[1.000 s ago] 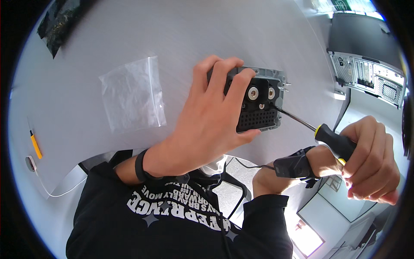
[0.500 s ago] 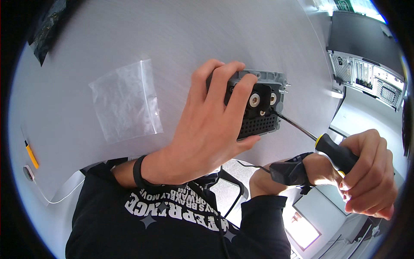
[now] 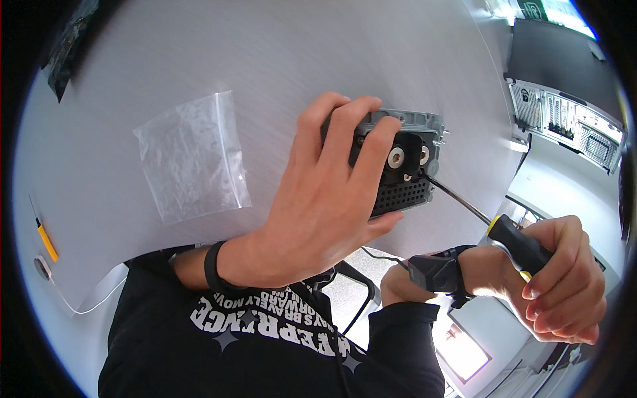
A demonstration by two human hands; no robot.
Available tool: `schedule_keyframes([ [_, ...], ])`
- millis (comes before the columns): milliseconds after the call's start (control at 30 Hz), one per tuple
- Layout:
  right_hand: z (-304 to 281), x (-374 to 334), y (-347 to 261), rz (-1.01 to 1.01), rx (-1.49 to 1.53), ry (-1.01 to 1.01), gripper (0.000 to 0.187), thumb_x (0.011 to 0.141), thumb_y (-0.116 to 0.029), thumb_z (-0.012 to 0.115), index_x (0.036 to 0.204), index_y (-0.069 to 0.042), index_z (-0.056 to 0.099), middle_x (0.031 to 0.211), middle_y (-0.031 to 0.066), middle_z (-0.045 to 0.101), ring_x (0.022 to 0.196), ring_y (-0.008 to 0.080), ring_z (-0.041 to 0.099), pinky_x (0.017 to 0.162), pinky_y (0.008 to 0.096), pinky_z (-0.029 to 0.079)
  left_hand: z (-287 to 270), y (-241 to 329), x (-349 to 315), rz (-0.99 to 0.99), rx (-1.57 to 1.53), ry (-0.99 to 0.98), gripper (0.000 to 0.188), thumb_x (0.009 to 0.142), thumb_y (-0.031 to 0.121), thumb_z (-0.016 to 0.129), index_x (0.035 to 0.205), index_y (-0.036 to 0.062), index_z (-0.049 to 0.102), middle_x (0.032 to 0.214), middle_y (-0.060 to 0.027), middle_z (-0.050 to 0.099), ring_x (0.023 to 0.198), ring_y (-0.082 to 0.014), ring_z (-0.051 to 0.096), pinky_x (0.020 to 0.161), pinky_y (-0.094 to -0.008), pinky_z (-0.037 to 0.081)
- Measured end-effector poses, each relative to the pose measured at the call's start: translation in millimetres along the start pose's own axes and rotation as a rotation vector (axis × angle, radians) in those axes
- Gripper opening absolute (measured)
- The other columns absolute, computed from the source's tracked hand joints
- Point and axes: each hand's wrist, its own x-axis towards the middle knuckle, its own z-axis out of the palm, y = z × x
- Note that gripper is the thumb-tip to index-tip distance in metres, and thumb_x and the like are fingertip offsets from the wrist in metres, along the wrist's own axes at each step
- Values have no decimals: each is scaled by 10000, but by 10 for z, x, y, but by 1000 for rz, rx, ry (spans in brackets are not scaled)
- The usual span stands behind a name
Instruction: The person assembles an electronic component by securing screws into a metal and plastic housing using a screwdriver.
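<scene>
While holding the gray and black box [image 3: 412, 147] on or above the table [image 3: 279, 53] with the left hand [image 3: 318, 186], hiding part of its face under bent fingers, gripping a black screwdriver [image 3: 517, 240] in the right hand [image 3: 567, 285], with its tip at that face. Look left for a clear zip bag [image 3: 189, 159], lying flat. Farther out, spot a yellow tool [image 3: 47, 243], dark packet [image 3: 73, 43] and computer [image 3: 559, 114].

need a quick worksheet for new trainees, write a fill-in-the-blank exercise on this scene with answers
The right hand grips a ____ by its black-and-yellow handle.
In the picture, the device held by the left hand lies to the ____ of the plastic bag.
____ large round metal fittings show on the device.

Missing words: screwdriver; right; two.
</scene>
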Motion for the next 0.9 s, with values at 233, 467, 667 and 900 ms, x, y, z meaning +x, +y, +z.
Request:
schedule_keyframes([
  [233, 89, -47, -47, -17, -78, 119, 399, 923, -401, 579, 636, -134, 651, 570, -23, 617, 436, 88, 563, 479, 182, 475, -18, 14, 24, 5, 3, 3, 955, 470, 146, 909, 1304, 73, 451, 1372, -146, 379, 1266, -401, 314, 1034, -497, 361],
  [467, 167, -38, -35, -12, -117, 195, 383, 912, -384, 583, 624, -137, 638, 563, -26, 613, 424, 81, 545, 461, 187, 465, 10, 16, 28, 11, 7, 26, 944, 473, 137, 908, 1299, 74, 456, 1382, -136, 377, 1271, -399, 312, 1039, -501, 353],
  [667, 195, -55, -19, -39, -120, 244, 395, 905, -398, 576, 605, -144, 617, 557, -33, 602, 414, 77, 531, 449, 186, 455, 2, 19, 27, 12, 5, 21, 946, 472, 144, 917, 1298, 76, 460, 1387, -141, 373, 1283, -402, 298, 1048, -501, 349],
  [900, 279, -62, -9, -39, -163, 332, 376, 915, -381, 560, 607, -166, 578, 538, -54, 538, 420, 58, 476, 477, 192, 392, -6, 8, 31, 11, 0, 27, 948, 469, 151, 917, 1296, 72, 462, 1386, -139, 375, 1283, -406, 298, 1045, -501, 350],
])
